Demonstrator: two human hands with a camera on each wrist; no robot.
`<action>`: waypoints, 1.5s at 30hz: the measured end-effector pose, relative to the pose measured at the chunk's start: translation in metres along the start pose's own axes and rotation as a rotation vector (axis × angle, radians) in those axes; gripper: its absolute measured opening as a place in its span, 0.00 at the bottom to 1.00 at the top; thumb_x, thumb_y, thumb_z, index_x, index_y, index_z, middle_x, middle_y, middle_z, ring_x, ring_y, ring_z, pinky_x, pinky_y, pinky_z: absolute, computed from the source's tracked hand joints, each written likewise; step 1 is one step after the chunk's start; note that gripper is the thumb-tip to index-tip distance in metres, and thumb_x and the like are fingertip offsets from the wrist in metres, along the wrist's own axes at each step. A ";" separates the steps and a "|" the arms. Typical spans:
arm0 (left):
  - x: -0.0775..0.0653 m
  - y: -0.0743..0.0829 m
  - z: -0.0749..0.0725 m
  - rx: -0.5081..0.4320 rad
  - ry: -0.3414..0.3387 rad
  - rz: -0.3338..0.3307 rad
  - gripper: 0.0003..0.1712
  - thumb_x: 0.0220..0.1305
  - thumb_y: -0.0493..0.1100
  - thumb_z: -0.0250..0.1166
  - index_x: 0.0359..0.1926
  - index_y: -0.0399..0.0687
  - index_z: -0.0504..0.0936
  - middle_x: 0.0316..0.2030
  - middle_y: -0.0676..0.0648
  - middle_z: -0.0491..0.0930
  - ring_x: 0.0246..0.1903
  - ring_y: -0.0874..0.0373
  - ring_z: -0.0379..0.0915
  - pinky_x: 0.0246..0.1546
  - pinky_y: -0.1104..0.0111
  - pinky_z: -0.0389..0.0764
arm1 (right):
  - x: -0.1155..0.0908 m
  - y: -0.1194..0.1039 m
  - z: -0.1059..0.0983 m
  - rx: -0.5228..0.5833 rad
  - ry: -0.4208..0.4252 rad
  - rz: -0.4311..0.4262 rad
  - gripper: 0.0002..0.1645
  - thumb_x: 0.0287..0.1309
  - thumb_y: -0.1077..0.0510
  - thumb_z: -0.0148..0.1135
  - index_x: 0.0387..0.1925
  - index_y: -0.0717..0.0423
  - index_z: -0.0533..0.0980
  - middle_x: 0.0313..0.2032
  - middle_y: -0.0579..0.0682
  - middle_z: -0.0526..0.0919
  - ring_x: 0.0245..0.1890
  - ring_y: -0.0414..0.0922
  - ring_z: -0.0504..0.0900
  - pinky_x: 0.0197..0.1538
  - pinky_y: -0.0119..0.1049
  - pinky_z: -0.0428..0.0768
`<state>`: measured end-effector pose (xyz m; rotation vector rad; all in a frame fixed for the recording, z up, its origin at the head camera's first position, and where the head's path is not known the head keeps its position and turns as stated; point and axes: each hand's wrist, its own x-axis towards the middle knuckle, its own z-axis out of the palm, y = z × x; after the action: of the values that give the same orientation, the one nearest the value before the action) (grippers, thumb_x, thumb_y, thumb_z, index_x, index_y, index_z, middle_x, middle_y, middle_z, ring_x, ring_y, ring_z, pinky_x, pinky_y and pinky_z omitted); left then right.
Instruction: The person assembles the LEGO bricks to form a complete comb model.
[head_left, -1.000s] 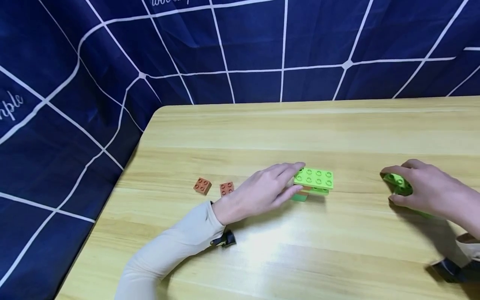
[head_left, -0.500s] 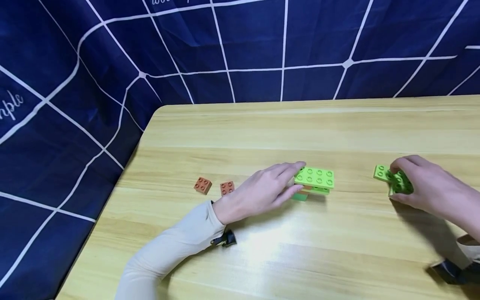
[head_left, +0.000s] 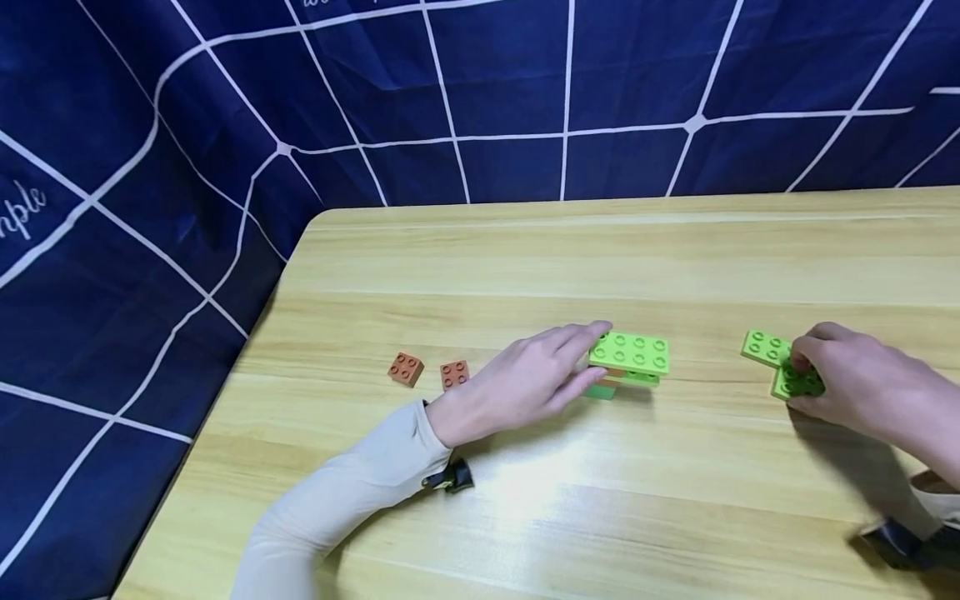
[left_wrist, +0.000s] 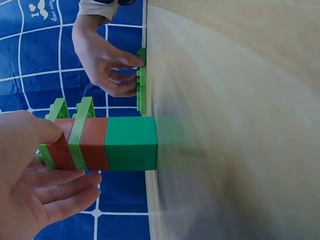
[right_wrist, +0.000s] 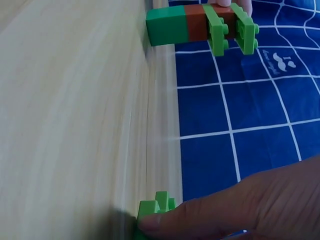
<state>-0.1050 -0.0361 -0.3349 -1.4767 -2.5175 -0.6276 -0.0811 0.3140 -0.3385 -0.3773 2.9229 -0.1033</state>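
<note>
My left hand (head_left: 517, 383) grips an upright stack of toy building bricks near its top, thumb on one side. The stack has a dark green brick (left_wrist: 131, 144) at the bottom, standing on the table, then red-brown bricks alternating with light green plates. Its top light green plate (head_left: 630, 353) juts out to the right. Farther right, my right hand (head_left: 862, 383) pinches a light green building plate (head_left: 787, 385) between thumb and fingers, low at the table; its right part is hidden. A second light green plate (head_left: 763, 347) adjoins its upper left end.
Two loose red-brown bricks, the left one (head_left: 406, 370) and the right one (head_left: 454, 375), lie left of the stack, the latter beside my left wrist. The wooden table (head_left: 525, 258) ends at the back against a blue cloth (head_left: 510, 92) with white lines.
The light green plates at my right hand have shifted and turned, and one now sticks out to the left of the fingers. My left hand and the stack stay in place.
</note>
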 end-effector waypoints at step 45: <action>0.000 -0.001 0.005 -0.007 -0.011 0.017 0.29 0.72 0.44 0.55 0.66 0.31 0.63 0.50 0.39 0.79 0.45 0.55 0.80 0.42 0.75 0.81 | -0.004 -0.022 -0.014 -0.017 0.056 -0.048 0.28 0.43 0.58 0.75 0.46 0.63 0.74 0.31 0.63 0.82 0.28 0.54 0.80 0.20 0.51 0.74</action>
<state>-0.1056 -0.0345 -0.3398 -1.5067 -2.5103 -0.6285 -0.0742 0.2945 -0.3221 -0.4544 2.9721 -0.0968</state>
